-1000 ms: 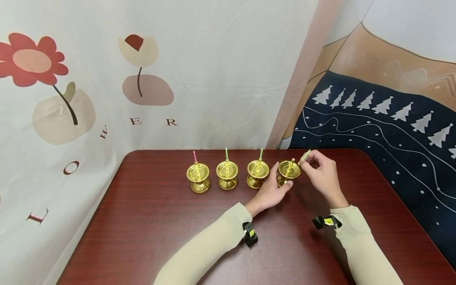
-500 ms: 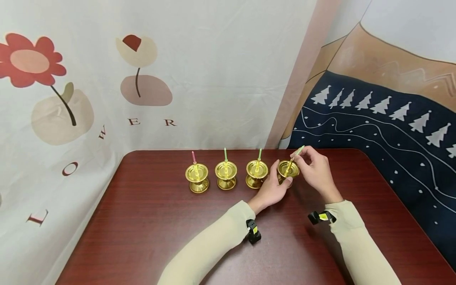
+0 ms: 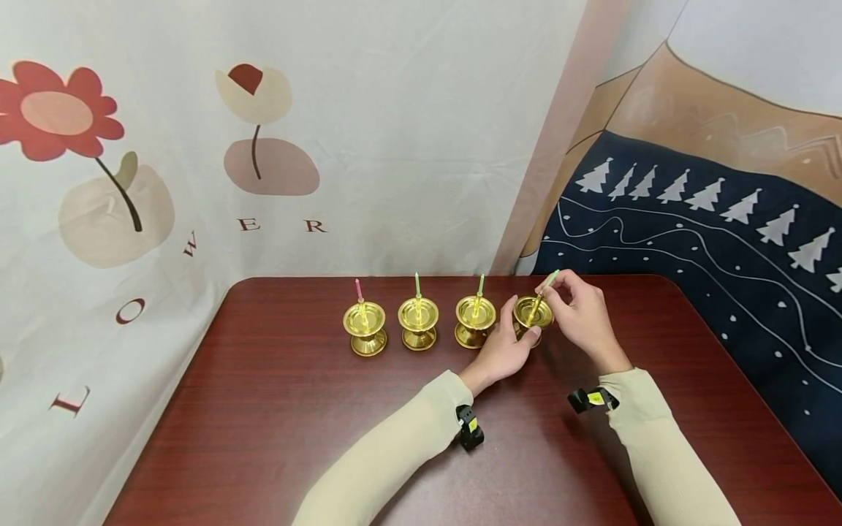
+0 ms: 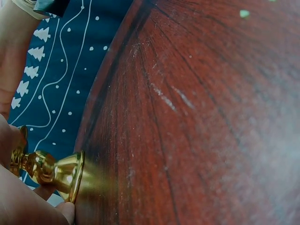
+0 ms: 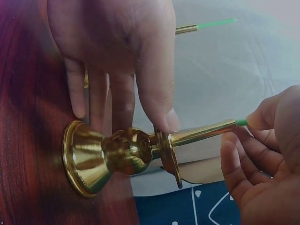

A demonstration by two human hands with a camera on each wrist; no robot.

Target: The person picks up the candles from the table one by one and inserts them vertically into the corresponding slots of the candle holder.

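At the right end of a row stands a brass candlestick (image 3: 542,316), its base on the table. My left hand (image 3: 501,356) grips it, thumb on the dish and fingers behind, as the right wrist view shows. A thin green candle (image 3: 552,277) is pinched between thumb and forefinger of my right hand (image 3: 588,315). In the right wrist view the lower end of that candle (image 5: 241,122) is at the mouth of the candlestick's upright tube (image 5: 204,133). The tube tilts slightly toward my right hand. Most of the candle is hidden by my fingertips there.
Three more brass candlesticks stand to the left: one with a pink candle (image 3: 359,290), two with green candles (image 3: 417,284). The dark red table (image 3: 276,409) ends just behind them at a light printed curtain (image 3: 421,146). A navy tree-printed cloth (image 3: 710,248) hangs right.
My right hand has moved left with the green candle, from beside the dish to the top of the tube. The tube now leans right. Over the last half second little has moved.
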